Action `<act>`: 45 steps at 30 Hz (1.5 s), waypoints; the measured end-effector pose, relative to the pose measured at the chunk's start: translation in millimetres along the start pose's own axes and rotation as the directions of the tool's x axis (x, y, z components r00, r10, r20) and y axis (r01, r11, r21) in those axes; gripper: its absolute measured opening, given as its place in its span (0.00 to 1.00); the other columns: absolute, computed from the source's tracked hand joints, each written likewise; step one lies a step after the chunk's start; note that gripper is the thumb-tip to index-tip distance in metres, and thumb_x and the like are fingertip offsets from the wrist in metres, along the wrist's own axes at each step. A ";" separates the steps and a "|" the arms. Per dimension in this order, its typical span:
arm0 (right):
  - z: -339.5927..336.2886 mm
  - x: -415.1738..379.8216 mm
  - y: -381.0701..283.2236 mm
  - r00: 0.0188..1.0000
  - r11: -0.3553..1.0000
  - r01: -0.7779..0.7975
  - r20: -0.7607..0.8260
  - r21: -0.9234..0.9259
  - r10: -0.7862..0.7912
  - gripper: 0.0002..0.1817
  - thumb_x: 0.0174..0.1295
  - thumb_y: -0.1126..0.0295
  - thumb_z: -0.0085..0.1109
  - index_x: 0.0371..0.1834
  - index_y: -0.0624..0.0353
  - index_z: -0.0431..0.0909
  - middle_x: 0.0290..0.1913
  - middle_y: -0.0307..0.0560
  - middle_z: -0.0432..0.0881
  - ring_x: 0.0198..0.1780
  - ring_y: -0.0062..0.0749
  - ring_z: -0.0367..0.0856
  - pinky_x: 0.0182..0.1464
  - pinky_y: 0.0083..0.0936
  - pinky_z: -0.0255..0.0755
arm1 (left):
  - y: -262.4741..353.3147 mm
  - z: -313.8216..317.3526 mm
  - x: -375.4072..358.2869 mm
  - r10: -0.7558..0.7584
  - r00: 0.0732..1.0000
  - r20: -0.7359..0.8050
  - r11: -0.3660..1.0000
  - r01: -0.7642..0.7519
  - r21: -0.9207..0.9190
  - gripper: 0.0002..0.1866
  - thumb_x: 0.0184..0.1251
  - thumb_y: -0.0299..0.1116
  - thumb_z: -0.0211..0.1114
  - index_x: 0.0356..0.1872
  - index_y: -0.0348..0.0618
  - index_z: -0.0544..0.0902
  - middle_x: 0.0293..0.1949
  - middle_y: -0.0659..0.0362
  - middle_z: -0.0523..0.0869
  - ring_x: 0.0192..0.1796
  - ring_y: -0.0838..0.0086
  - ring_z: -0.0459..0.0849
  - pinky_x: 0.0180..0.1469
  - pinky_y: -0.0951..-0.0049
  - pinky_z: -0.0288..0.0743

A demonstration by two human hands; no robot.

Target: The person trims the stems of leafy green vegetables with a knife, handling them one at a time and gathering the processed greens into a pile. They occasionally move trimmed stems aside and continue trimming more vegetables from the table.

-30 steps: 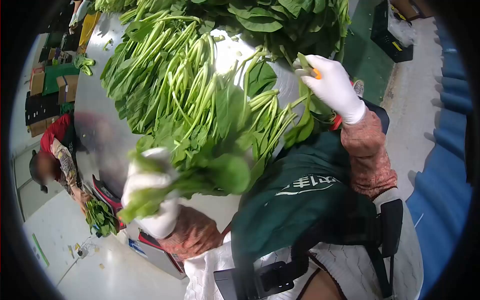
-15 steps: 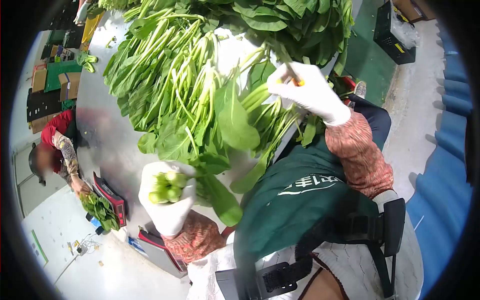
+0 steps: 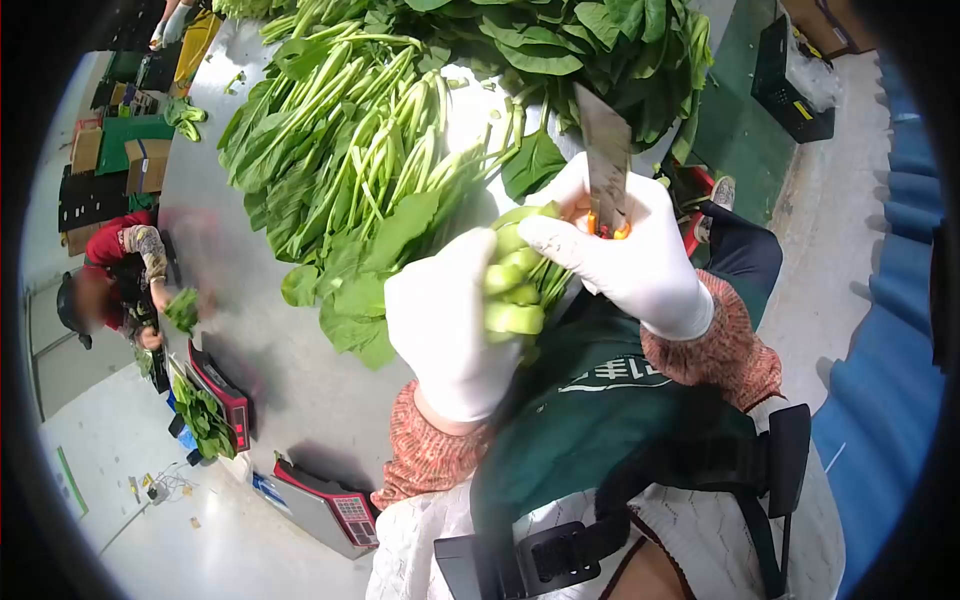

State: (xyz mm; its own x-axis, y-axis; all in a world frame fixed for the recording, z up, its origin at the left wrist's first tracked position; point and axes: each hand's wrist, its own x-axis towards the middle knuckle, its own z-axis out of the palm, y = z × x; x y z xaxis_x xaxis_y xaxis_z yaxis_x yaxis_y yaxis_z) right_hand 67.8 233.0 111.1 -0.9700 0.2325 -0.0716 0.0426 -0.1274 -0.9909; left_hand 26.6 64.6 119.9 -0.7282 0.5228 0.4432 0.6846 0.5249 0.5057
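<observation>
The bunch of greens is in your left hand, fingers closed round the stems. It should feel light, with crisp, perhaps slippery stems and tender leaves, so hold it by the stems. Just beside, your right hand grasps a knife, blade pointing away from you; beyond your grip, more greens cover the table.

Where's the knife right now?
Head view, right of centre: the knife is in the gloved right hand, blade pointing away from the wearer, just above the bunch of greens in the left hand.
</observation>
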 end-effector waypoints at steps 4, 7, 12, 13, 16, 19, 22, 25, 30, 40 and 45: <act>-11.6 3.0 27.9 0.968 0.921 0.250 0.058 -0.298 -0.244 0.16 0.63 0.81 0.63 0.54 0.65 0.78 0.37 0.40 0.84 0.36 0.21 0.81 0.40 0.18 0.74 | -16.4 3.4 -2.0 -0.048 0.999 -0.015 0.999 0.048 -0.001 0.19 0.44 0.21 0.72 0.42 0.43 0.84 0.35 0.56 0.85 0.36 0.59 0.81 0.42 0.65 0.73; -14.7 -3.1 32.6 0.968 0.757 0.252 0.151 -0.603 -0.202 0.22 0.58 0.86 0.59 0.57 0.61 0.78 0.40 0.48 0.85 0.38 0.30 0.85 0.43 0.22 0.76 | -16.4 1.3 -1.6 -0.116 0.993 0.031 0.989 0.119 -0.089 0.20 0.43 0.20 0.72 0.42 0.44 0.84 0.35 0.56 0.84 0.36 0.60 0.80 0.41 0.66 0.74; -26.5 14.0 78.3 0.997 0.763 0.036 -0.031 -0.645 -0.073 0.18 0.62 0.79 0.58 0.57 0.63 0.77 0.33 0.50 0.85 0.35 0.29 0.87 0.42 0.23 0.78 | -15.6 -16.4 -1.6 -0.172 0.981 0.092 0.966 0.186 -0.180 0.16 0.50 0.20 0.74 0.42 0.37 0.83 0.37 0.57 0.85 0.36 0.73 0.83 0.44 0.75 0.76; -40.2 19.3 105.6 0.993 0.880 -0.019 -0.114 -0.474 -0.040 0.15 0.62 0.70 0.61 0.52 0.60 0.79 0.35 0.60 0.84 0.36 0.56 0.84 0.39 0.37 0.79 | -19.5 -23.5 -1.6 -0.205 0.976 0.078 0.950 0.217 -0.225 0.15 0.50 0.20 0.74 0.41 0.37 0.83 0.38 0.58 0.86 0.37 0.75 0.83 0.44 0.76 0.76; -49.5 14.3 85.4 0.983 0.929 -0.164 -0.135 -0.332 0.125 0.13 0.68 0.72 0.58 0.51 0.67 0.80 0.31 0.49 0.86 0.31 0.25 0.85 0.37 0.21 0.77 | -53.6 -64.8 -10.6 -0.360 0.927 0.106 0.694 0.342 -0.633 0.24 0.57 0.23 0.67 0.56 0.35 0.74 0.49 0.51 0.82 0.50 0.68 0.81 0.60 0.64 0.72; -50.1 20.0 76.4 0.986 0.928 -0.152 -0.118 -0.341 0.118 0.12 0.69 0.72 0.58 0.51 0.67 0.80 0.30 0.47 0.86 0.29 0.20 0.84 0.35 0.19 0.75 | -89.1 -94.9 -15.1 -0.400 0.916 -0.020 0.266 0.095 -0.959 0.26 0.66 0.38 0.61 0.62 0.34 0.71 0.53 0.49 0.80 0.58 0.59 0.78 0.73 0.43 0.59; -42.1 31.8 87.7 0.996 0.926 -0.007 -0.086 -0.377 -0.027 0.13 0.65 0.69 0.60 0.51 0.62 0.81 0.30 0.50 0.86 0.30 0.29 0.85 0.36 0.23 0.76 | -107.9 -117.4 -36.0 -0.473 0.870 -0.135 0.315 0.024 -0.949 0.32 0.68 0.42 0.59 0.70 0.40 0.63 0.54 0.52 0.78 0.61 0.63 0.76 0.72 0.36 0.59; -20.7 55.5 104.3 0.992 0.901 0.098 0.110 -0.423 -0.056 0.13 0.66 0.75 0.56 0.52 0.63 0.81 0.33 0.43 0.84 0.33 0.22 0.81 0.39 0.20 0.75 | -108.2 -129.3 -48.3 -0.455 0.878 -0.149 0.285 -0.015 -0.959 0.29 0.67 0.39 0.60 0.67 0.44 0.65 0.51 0.56 0.75 0.58 0.68 0.76 0.72 0.40 0.61; 22.3 111.8 145.4 0.987 0.656 0.162 0.136 -0.737 -0.090 0.21 0.59 0.66 0.60 0.57 0.56 0.79 0.41 0.54 0.84 0.40 0.45 0.84 0.43 0.34 0.78 | -99.4 -134.6 -48.8 -0.514 0.844 -0.153 0.234 -0.034 -0.972 0.26 0.61 0.29 0.65 0.61 0.50 0.70 0.41 0.69 0.71 0.42 0.78 0.73 0.49 0.72 0.64; 20.8 126.1 167.7 0.985 0.619 0.139 0.172 -0.773 -0.007 0.23 0.60 0.59 0.60 0.57 0.53 0.79 0.45 0.55 0.85 0.47 0.51 0.84 0.49 0.40 0.76 | -124.3 -177.4 -53.1 -0.204 0.946 0.253 0.808 0.309 -0.502 0.24 0.47 0.25 0.69 0.51 0.37 0.79 0.35 0.58 0.83 0.34 0.76 0.81 0.36 0.74 0.75; 34.8 134.4 158.2 0.982 0.525 0.057 0.143 -0.849 0.123 0.25 0.60 0.55 0.61 0.59 0.53 0.77 0.44 0.54 0.85 0.47 0.52 0.83 0.49 0.41 0.76 | -155.2 -209.9 -55.5 0.253 0.953 0.166 0.263 0.098 -0.960 0.34 0.53 0.35 0.81 0.60 0.42 0.75 0.28 0.72 0.83 0.27 0.82 0.82 0.38 0.75 0.73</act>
State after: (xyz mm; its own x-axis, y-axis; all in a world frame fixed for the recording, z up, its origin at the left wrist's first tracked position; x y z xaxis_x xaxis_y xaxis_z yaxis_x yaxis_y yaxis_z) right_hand -64.1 210.5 -51.3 -0.9815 0.0750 -0.1761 0.1699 0.7649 -0.6213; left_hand -45.9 -186.9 172.2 -0.5157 0.7426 0.4274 0.0782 -0.4560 0.8865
